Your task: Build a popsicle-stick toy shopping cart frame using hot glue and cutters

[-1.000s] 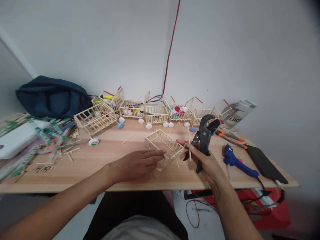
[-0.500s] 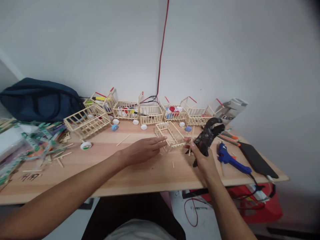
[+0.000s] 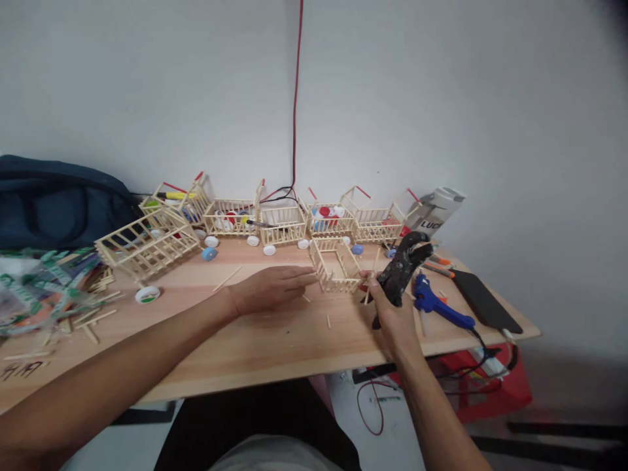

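Note:
A small open basket frame (image 3: 338, 286) of thin wooden sticks rests on the table between my hands. My left hand (image 3: 275, 288) is open, fingers stretched flat, with its fingertips at the frame's left side; whether they touch it I cannot tell. My right hand (image 3: 390, 304) is closed around a black hand cutter (image 3: 400, 271) with curved jaws pointing up. Between its thumb and fingers stands a thin wooden stick (image 3: 377, 258), close to the frame's right side. A short stick piece (image 3: 328, 321) lies in front of the frame.
Several stick-built toy carts (image 3: 230, 219) with bottle-cap wheels line the wall; a larger one (image 3: 147, 252) stands left. To the right are a blue glue gun (image 3: 441, 304) and a black flat object (image 3: 485, 301). Plastic wrappers (image 3: 34, 288) and a dark blue bag (image 3: 63, 203) fill the left.
My view has swung right, so the surroundings slid left. Relative to the table, the basket frame has shifted slightly right and sits squarer. The right hand still holds the cutter and stick.

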`<state>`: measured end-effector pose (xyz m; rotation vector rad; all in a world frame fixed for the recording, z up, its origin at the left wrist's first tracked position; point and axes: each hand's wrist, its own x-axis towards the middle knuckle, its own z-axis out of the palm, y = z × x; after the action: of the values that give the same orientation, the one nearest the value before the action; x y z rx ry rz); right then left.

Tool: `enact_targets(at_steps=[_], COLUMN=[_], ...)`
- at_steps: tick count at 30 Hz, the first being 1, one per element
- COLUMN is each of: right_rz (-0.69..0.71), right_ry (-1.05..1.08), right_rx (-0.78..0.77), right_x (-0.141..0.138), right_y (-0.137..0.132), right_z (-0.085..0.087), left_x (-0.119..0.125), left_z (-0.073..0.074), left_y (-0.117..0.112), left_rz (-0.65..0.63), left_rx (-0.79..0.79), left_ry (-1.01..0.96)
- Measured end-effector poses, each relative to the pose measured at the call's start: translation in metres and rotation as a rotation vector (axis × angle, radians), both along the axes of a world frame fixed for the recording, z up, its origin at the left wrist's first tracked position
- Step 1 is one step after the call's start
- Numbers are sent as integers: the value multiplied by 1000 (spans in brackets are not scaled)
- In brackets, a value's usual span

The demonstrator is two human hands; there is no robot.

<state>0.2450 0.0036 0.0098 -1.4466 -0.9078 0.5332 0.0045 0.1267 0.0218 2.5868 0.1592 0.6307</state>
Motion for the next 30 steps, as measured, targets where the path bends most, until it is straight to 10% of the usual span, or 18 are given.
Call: enact_targets(at_steps=[20,30], right_rz=[-31,-129], right_ry=[-255,-138], right_rx=[-115,-32], right_x=[17,11], right_y=[17,-8], right_z=[8,31], left_x=[34,6], left_z=[-2,17], left_y=[-16,-24], left_rz=[260,509], left_rx=[-271,-242], left_ry=[43,-227])
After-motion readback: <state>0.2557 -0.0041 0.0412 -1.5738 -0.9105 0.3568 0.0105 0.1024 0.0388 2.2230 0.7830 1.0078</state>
